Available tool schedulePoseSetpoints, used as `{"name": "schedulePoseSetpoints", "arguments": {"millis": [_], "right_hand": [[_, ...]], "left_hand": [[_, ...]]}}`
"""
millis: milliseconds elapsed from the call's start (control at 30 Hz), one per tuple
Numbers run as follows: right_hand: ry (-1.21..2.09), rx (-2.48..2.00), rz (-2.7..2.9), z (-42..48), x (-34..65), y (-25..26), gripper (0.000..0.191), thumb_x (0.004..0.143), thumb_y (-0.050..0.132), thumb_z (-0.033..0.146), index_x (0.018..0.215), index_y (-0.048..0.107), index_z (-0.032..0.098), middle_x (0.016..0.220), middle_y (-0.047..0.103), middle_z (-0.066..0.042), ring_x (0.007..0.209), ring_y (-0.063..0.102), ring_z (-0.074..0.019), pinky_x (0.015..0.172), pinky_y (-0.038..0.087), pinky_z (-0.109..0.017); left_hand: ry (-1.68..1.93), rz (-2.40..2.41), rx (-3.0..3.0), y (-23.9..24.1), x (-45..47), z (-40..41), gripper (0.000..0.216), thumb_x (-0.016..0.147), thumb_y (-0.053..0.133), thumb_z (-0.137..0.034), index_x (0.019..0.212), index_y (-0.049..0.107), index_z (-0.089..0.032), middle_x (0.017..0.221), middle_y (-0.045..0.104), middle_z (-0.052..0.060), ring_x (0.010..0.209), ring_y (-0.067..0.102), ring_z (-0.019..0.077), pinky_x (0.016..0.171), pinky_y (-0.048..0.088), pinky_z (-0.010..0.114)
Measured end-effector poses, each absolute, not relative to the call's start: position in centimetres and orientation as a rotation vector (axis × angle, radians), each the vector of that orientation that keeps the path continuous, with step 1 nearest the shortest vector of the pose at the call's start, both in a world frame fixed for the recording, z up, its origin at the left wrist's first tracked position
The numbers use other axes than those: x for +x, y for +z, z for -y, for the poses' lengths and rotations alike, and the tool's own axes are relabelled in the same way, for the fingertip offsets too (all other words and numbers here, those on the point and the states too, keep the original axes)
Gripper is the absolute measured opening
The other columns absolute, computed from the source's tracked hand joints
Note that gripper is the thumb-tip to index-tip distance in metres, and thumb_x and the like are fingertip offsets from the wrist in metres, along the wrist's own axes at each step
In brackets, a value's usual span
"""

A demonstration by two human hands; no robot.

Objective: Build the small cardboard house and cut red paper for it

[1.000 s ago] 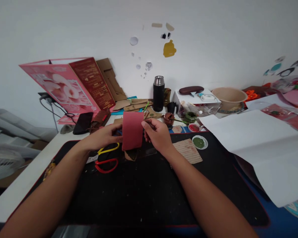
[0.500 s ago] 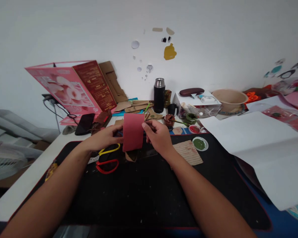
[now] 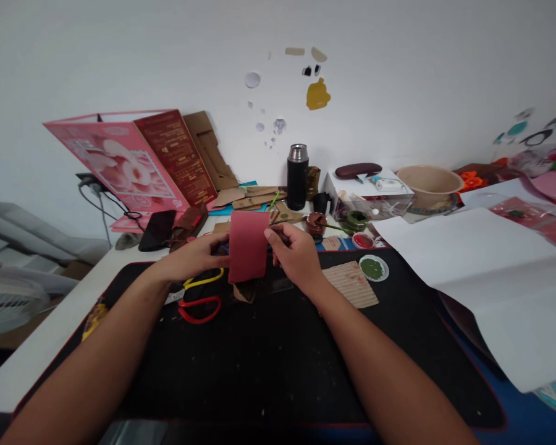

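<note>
Red card sheet (image 3: 248,246) stands upright above the black mat (image 3: 269,364) on the desk, pinched at both side edges by your left hand (image 3: 195,254) and right hand (image 3: 293,250) fingers. It looks light and bendable, so grip the edges gently.

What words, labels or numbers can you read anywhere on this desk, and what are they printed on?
None can be read as text.
Dark red panel of the pink flower-print box: rows of pale print, too small and blurred.
White box: no readable label.
Black flask: no marking shows.
Red sheet, held by left hand and right hand: plain.
</note>
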State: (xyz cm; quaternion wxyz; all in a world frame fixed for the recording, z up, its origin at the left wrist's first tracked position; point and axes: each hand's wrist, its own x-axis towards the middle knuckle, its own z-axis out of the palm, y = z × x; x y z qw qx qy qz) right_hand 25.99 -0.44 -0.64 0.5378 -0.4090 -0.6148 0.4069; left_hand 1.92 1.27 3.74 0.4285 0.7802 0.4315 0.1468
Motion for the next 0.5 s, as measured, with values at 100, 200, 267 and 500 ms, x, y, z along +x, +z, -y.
{"name": "schedulePoseSetpoints", "arguments": {"millis": [100, 200, 267, 500], "right_hand": [[0.968, -0.986, 1.467, 0.45, 25.97, -0.7, 0.028, 0.097, 0.06, 0.047, 0.093, 0.07, 0.021, 0.058, 0.061, 0.002, 0.051, 0.06, -0.0153, 0.052, 0.042, -0.027], [0.966, -0.993, 1.47, 0.45, 25.98, -0.78, 0.029, 0.096, 0.061, 0.048, 0.094, 0.07, 0.021, 0.059, 0.062, 0.002, 0.054, 0.061, -0.0165, 0.052, 0.042, -0.027], [0.958, -1.002, 1.479, 0.44, 25.99, -0.82, 0.029, 0.096, 0.061, 0.048, 0.094, 0.07, 0.021, 0.059, 0.062, 0.001, 0.055, 0.061, -0.0172, 0.052, 0.042, -0.027], [0.953, -0.999, 1.492, 0.41, 25.91, -0.91, 0.028, 0.097, 0.06, 0.047, 0.095, 0.07, 0.021, 0.059, 0.062, 0.002, 0.054, 0.061, -0.0165, 0.053, 0.042, -0.027]], "left_hand": [[0.357, -1.074, 1.945, 3.61, 1.77, -1.35, 0.065, 0.091, 0.07, -0.044, 0.153, 0.052, -0.035, 0.149, 0.064, 0.006, 0.131, 0.061, 0.0307, 0.115, 0.044, 0.049], [0.355, -1.067, 1.953, 3.6, 1.74, -1.37, 0.067, 0.09, 0.071, -0.044, 0.153, 0.051, -0.035, 0.149, 0.064, 0.007, 0.132, 0.061, 0.0315, 0.115, 0.044, 0.05], [0.358, -1.074, 1.949, 3.65, 1.8, -1.31, 0.067, 0.09, 0.071, -0.044, 0.153, 0.051, -0.035, 0.149, 0.064, 0.007, 0.132, 0.06, 0.0317, 0.116, 0.043, 0.05], [0.369, -1.074, 1.94, 3.6, 1.84, -1.2, 0.067, 0.088, 0.072, -0.047, 0.151, 0.054, -0.032, 0.144, 0.068, 0.006, 0.132, 0.06, 0.0323, 0.114, 0.046, 0.049]]}}
